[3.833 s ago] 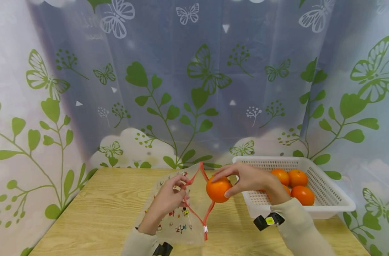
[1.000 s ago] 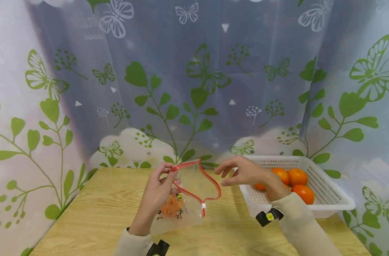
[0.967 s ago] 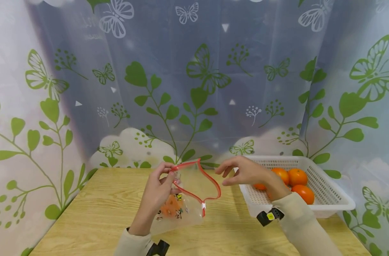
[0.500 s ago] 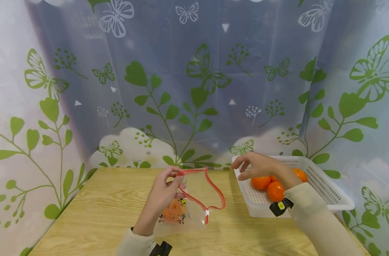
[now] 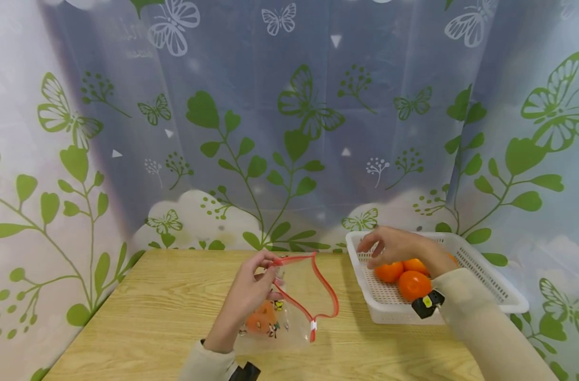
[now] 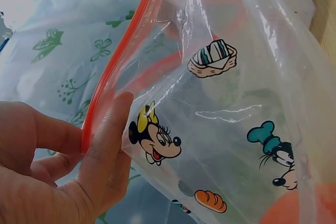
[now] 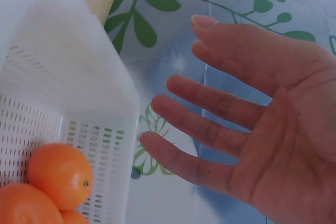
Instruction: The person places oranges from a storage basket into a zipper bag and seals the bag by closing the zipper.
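Note:
My left hand (image 5: pixel 252 288) pinches the edge of a clear zip bag (image 5: pixel 296 336) with red trim and cartoon prints. Its mouth gapes to the right. An orange (image 5: pixel 262 318) shows through the plastic low in the bag. In the left wrist view, the thumb and fingers (image 6: pixel 107 145) hold the bag beside the red strip. My right hand (image 5: pixel 398 247) hovers over the left part of a white basket (image 5: pixel 496 306), with nothing in its grasp. Below it lie several oranges (image 5: pixel 414 286), partly hidden by the forearm. The right wrist view shows its fingers (image 7: pixel 202 132) spread apart.
A wooden table (image 5: pixel 175 296) bears the bag and the perforated basket. A butterfly-and-leaf printed curtain (image 5: pixel 251 132) stands behind and at both sides. On the bag's red strip is a white slider (image 5: pixel 313 325).
The orange that my right hand held earlier is in the bag. The bare right hand has moved right, from the bag mouth to over the basket. My left hand and the bag shifted slightly right.

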`<state>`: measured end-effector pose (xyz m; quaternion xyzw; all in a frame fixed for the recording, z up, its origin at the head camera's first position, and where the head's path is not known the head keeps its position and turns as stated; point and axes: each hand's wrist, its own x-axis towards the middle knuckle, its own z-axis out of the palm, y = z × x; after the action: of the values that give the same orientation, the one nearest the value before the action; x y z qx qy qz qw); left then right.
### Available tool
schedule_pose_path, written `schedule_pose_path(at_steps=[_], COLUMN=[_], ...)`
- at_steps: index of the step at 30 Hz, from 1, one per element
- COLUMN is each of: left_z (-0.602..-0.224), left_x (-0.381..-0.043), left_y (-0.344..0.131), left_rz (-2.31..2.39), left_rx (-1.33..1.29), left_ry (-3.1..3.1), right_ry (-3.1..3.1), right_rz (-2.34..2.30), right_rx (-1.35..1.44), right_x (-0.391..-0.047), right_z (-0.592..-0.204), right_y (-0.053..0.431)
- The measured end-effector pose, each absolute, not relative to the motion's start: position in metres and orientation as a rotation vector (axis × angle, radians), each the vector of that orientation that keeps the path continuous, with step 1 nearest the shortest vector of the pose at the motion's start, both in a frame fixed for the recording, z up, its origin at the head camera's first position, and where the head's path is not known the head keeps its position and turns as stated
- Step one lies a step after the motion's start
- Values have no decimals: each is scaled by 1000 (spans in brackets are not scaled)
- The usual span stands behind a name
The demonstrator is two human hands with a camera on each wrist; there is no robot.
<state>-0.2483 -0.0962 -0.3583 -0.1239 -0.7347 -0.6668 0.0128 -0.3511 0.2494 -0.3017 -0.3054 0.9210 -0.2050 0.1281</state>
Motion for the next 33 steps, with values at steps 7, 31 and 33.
schedule_pose_path(at_steps=[7,31,33], left_z=[-361,-369,-368], left_x=[-248,-250,-250], left_y=[-91,-87,-87], left_rz=[-2074,-2081,-2081], left_rx=[-375,-399,-400], left_ry=[-2305,-2307,-2308], right_ry=[2625,2650,2645], right_rz=[-613,-478,-461], right_rx=[-798,-462,-443], right_x=[-352,-360,-361], right_z=[-302,-312,-313], right_y=[257,284,288])
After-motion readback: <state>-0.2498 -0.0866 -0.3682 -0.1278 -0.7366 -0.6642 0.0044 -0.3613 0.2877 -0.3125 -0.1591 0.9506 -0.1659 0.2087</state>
